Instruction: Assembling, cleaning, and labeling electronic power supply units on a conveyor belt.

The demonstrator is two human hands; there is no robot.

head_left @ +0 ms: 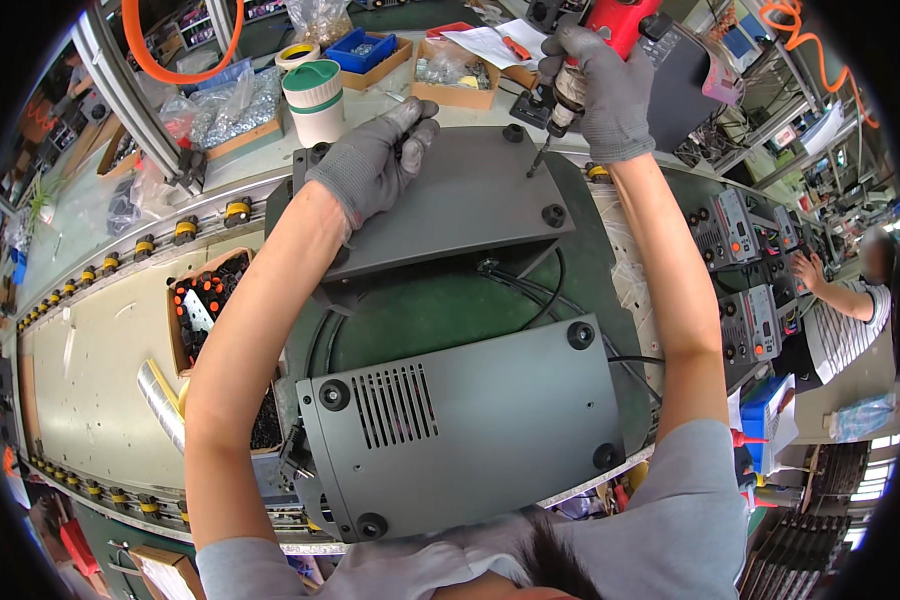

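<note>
Gloves: grey knit was worn on the left hand (375, 165) and right hand (605, 85).
Electric screwdriver (610, 25): red.
Metal casings (470, 420): dark grey, black feet.
Lidded cup (315, 100): white, green-topped.
Parts bin (365, 50): blue.

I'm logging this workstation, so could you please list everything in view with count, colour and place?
Metal casing: one, dark grey, nearest, black feet at corners.
Second casing: one, dark grey, farther back.
Electric screwdriver: one, red, tip down on the far casing.
Cup with lid: one, white with green lid, back left.
Parts boxes: several, cardboard and blue, back.
Cardboard box: one, black and orange parts inside, left.
Co-worker: one, striped shirt, right.
Left hand: grey glove, flat on the far casing.
Right hand: grey glove, gripping the screwdriver.
</note>
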